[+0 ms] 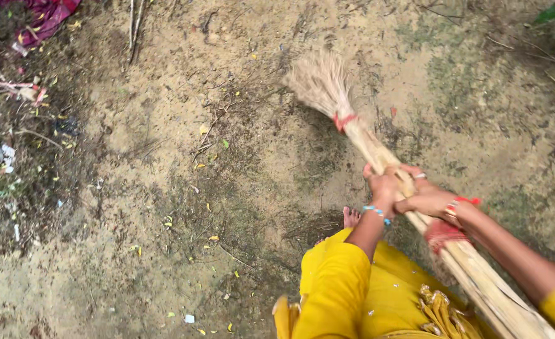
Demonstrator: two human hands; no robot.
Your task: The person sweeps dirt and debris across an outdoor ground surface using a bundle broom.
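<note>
Over bare dirt ground (pixel 164 188), left hand (pixel 383 187) and right hand (pixel 429 199) both clench the grass broom (pixel 378 150). Low, short strokes would best gather the scattered leaves (pixel 203 130).

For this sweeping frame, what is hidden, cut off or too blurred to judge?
- Head view: the broom has its brush tip blurred by motion, and its handle end is cut off by the bottom edge.
- The left hand and right hand wrap the handle, hiding the palms and the handle under them.
- The foot shows only toes; the yellow clothing covers the rest.
- The red cloth is cut off by the top edge.
- The litter pile is too small to identify.
</note>
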